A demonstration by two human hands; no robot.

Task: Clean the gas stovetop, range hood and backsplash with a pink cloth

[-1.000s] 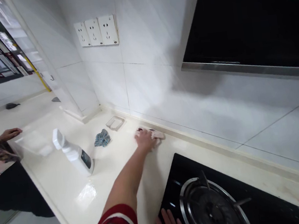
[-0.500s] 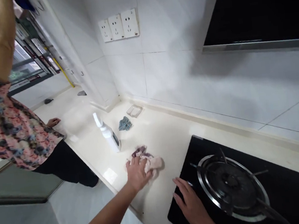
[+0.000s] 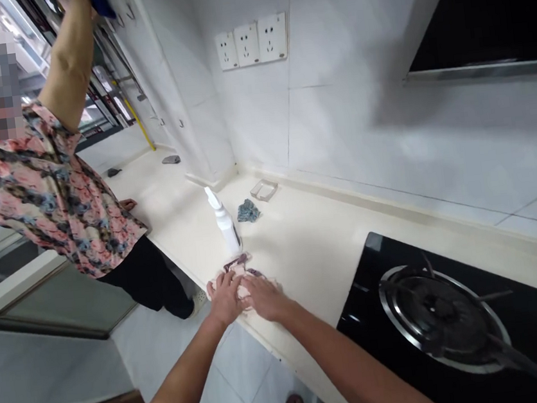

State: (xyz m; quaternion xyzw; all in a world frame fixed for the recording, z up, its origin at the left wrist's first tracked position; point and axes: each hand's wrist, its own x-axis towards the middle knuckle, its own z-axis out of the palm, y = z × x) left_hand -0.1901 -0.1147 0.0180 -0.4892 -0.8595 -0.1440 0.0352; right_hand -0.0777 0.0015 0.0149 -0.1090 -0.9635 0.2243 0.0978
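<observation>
A crumpled pink and dark-patterned cloth (image 3: pixel 238 266) lies bunched near the front edge of the pale countertop (image 3: pixel 312 248). My left hand (image 3: pixel 225 297) grips its left side, fingers curled into the fabric. My right hand (image 3: pixel 266 297) presses on the cloth from the right, its fingers bent over it and close to the left hand. Much of the cloth is hidden under both hands. Just behind them a white spray bottle (image 3: pixel 225 222) stands upright. A bunched blue-grey rag (image 3: pixel 249 211) lies past the bottle, beside a small clear rectangular dish (image 3: pixel 264 190).
A black gas hob (image 3: pixel 357 295) with a round burner (image 3: pixel 436 312) is on the right, below a dark range hood (image 3: pixel 494 14). Wall sockets (image 3: pixel 253 41) are at the back. At left a person in a floral shirt (image 3: pixel 54 193) reaches up, other hand (image 3: pixel 128 204) by the counter.
My right hand has left the hob's edge and joined the left on the cloth. The cloth has moved toward the counter's front edge. The view has swung left.
</observation>
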